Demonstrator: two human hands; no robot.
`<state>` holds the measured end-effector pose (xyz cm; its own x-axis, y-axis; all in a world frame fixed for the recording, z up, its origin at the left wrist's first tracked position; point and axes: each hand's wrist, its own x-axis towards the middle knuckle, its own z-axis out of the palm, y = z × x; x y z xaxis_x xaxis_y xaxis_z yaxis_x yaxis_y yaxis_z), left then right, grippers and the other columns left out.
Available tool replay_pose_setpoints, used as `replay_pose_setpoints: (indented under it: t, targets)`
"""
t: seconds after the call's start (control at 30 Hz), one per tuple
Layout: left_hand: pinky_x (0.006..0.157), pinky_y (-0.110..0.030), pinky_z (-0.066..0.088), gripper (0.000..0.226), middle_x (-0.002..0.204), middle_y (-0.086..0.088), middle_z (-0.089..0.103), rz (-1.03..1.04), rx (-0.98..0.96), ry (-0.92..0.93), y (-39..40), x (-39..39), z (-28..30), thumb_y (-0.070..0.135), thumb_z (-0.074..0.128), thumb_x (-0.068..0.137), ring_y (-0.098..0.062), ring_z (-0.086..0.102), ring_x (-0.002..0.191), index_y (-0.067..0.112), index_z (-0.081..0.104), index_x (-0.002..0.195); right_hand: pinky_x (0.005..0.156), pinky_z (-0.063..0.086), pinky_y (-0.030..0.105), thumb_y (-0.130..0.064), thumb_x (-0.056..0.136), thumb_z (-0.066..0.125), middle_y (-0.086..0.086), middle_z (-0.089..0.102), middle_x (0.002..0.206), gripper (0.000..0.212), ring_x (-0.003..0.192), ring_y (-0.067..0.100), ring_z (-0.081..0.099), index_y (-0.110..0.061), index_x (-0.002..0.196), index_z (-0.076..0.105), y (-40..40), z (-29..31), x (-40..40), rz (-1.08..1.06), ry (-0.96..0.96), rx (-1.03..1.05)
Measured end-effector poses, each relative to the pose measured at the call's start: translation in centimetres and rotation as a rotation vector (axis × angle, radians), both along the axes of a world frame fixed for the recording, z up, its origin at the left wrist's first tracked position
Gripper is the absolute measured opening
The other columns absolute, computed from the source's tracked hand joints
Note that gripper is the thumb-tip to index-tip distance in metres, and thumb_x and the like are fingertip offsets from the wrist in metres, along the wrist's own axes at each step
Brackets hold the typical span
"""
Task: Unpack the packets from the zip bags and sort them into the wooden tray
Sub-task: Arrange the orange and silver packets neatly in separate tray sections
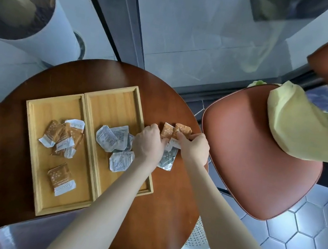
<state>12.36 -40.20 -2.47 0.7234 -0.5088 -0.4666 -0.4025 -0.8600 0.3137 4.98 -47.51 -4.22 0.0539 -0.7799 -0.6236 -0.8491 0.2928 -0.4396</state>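
Beside wooden tray (120, 97), hands pinching orange packets (175, 131), chair (259, 159) near

A: Surface?
B: Round dark-wood table (157, 224).
A: What's directly on it?
B: Two wooden trays (30, 169) side by side, left of the hands; loose orange and silver packets (167, 158) right at the fingers.

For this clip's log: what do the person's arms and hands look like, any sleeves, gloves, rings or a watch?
Both forearms are bare as far as the frame shows, with no sleeve edge in view. The left hand and right hand wear no gloves. No ring, watch or bracelet shows on the visible fingers or wrists, and no markings are visible.
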Motion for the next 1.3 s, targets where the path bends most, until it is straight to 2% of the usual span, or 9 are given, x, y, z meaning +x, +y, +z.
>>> replay_pose_setpoints:
  t: [0.13,0.33,0.47,0.6,0.77,0.9,1.1,1.2,1.3]
  targets:
    - [0.052,-0.026,0.041,0.026,0.090,-0.008,0.072,0.079,-0.144,0.115,0.4,0.5,0.0,0.033,0.063,0.084,-0.025,0.065,0.081,0.009,0.068,0.090,0.068,0.045,0.033,-0.032,0.082,0.065,0.006,0.062,0.096,0.025,0.081,0.020,0.055,-0.013,0.085,0.048,0.0,0.5,-0.5,0.049,-0.046,-0.006]
    - [0.064,-0.029,0.046,0.020,0.080,-0.003,0.070,0.225,-0.362,0.380,2.2,1.4,1.1,0.031,0.070,0.076,-0.017,0.061,0.075,0.012,0.070,0.083,0.060,0.041,0.021,-0.019,0.082,0.065,0.001,0.057,0.083,0.015,0.074,0.015,0.050,-0.012,0.084,0.052,0.5,3.4,-1.8,0.165,-0.261,-0.008]
    - [0.055,-0.022,0.037,0.017,0.072,-0.002,0.066,0.263,-0.443,0.427,5.6,1.8,2.4,0.026,0.070,0.077,-0.015,0.057,0.067,0.010,0.068,0.079,0.077,0.053,0.035,-0.019,0.080,0.069,0.005,0.065,0.094,0.018,0.086,0.020,0.062,-0.014,0.091,0.056,2.3,5.6,-1.0,0.155,-0.340,-0.057]
    - [0.051,-0.014,0.037,0.015,0.067,0.003,0.062,0.329,-0.518,0.464,10.8,2.4,4.2,0.027,0.070,0.079,-0.010,0.054,0.061,0.012,0.067,0.080,0.077,0.054,0.041,-0.018,0.084,0.063,0.004,0.065,0.089,0.011,0.088,0.025,0.065,-0.013,0.093,0.058,6.2,7.2,1.1,0.130,-0.432,-0.031]
    - [0.058,-0.016,0.038,0.003,0.070,-0.001,0.064,0.457,-0.544,0.432,19.0,3.4,5.2,0.015,0.066,0.082,-0.017,0.055,0.070,0.013,0.068,0.081,0.048,0.048,0.020,-0.008,0.088,0.052,0.001,0.061,0.074,0.008,0.065,0.013,0.060,-0.009,0.093,0.058,12.9,8.4,3.1,0.051,-0.542,0.130]
    - [0.069,-0.029,0.044,0.013,0.081,-0.005,0.067,0.511,-0.494,0.386,24.8,4.1,5.0,0.014,0.063,0.083,-0.022,0.061,0.080,0.008,0.069,0.092,0.054,0.049,0.024,-0.009,0.084,0.055,-0.001,0.062,0.072,0.007,0.070,0.014,0.061,-0.012,0.088,0.061,17.5,8.8,3.5,0.060,-0.551,0.197]
    - [0.073,-0.026,0.044,0.021,0.099,-0.012,0.071,0.519,-0.452,0.251,29.7,4.4,4.1,0.017,0.060,0.086,-0.020,0.061,0.086,0.003,0.067,0.101,0.069,0.051,0.034,-0.006,0.081,0.055,0.006,0.066,0.085,0.018,0.080,0.022,0.061,-0.010,0.096,0.064,22.1,7.2,3.7,0.158,-0.411,0.114]
    - [0.073,-0.023,0.042,0.023,0.103,-0.013,0.071,0.548,-0.476,0.188,30.6,4.7,3.7,0.017,0.059,0.088,-0.023,0.064,0.095,0.002,0.066,0.104,0.058,0.044,0.022,-0.009,0.084,0.058,0.004,0.062,0.088,0.025,0.077,0.018,0.057,-0.007,0.108,0.062,23.3,6.3,3.9,0.311,-0.332,0.063]
    - [0.077,-0.022,0.044,0.027,0.109,-0.014,0.070,0.563,-0.498,0.139,30.8,5.1,3.2,0.016,0.058,0.089,-0.025,0.064,0.102,0.003,0.064,0.111,0.057,0.044,0.023,-0.010,0.084,0.060,0.005,0.066,0.093,0.027,0.070,0.018,0.056,-0.007,0.110,0.060,24.2,5.1,4.1,0.351,-0.298,0.029]
